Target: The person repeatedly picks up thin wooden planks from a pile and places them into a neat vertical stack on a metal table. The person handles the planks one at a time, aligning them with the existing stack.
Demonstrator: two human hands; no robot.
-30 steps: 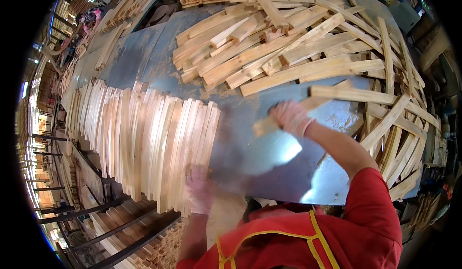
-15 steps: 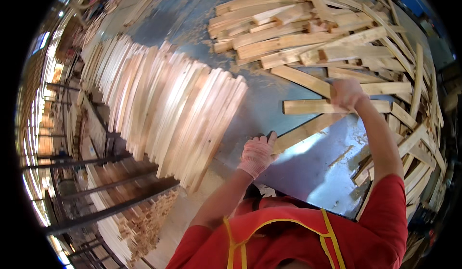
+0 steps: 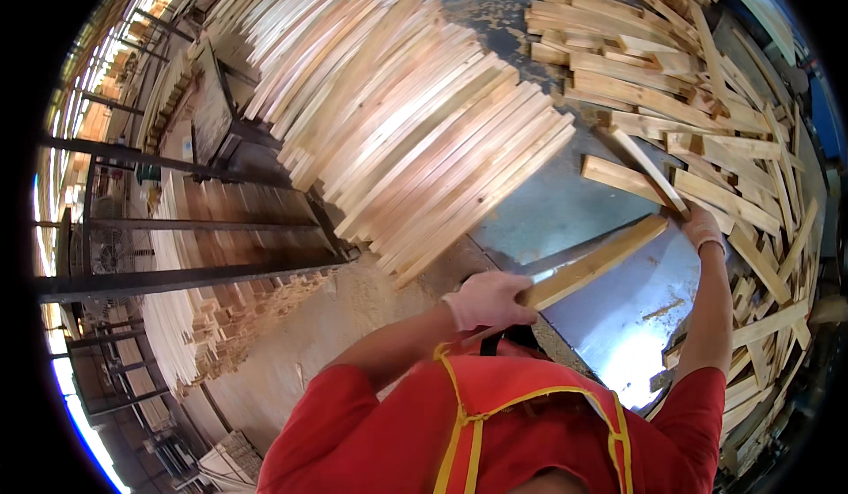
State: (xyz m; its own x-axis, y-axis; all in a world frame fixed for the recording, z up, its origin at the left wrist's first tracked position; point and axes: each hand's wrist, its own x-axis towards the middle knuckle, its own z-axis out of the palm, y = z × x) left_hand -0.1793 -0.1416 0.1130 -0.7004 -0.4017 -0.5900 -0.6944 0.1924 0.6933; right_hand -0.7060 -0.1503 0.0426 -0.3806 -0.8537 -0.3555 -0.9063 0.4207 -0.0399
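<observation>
My left hand (image 3: 488, 301), in a pale glove, is closed round the near end of a wooden board (image 3: 601, 264). That board slants up to the right over the metal tabletop (image 3: 539, 225), its far end close to my right hand (image 3: 704, 229). Also gloved, my right hand has its fingers closed on the near end of a second wooden strip (image 3: 649, 173), which points away to the upper left, seen nearly edge-on. Beneath this strip another short board (image 3: 621, 179) lies on the table.
Pale strips lie side by side in a long stack (image 3: 415, 132) at the left. A loose heap of boards (image 3: 645, 83) spreads over the far and right side. Dark metal bars (image 3: 177, 284) cross the left, by a lower stack of wood (image 3: 234, 304).
The view has turned, shifting the stack rightward. My left hand has drawn its board nearer and raised it. My right hand has picked up a strip from the boards it was over.
</observation>
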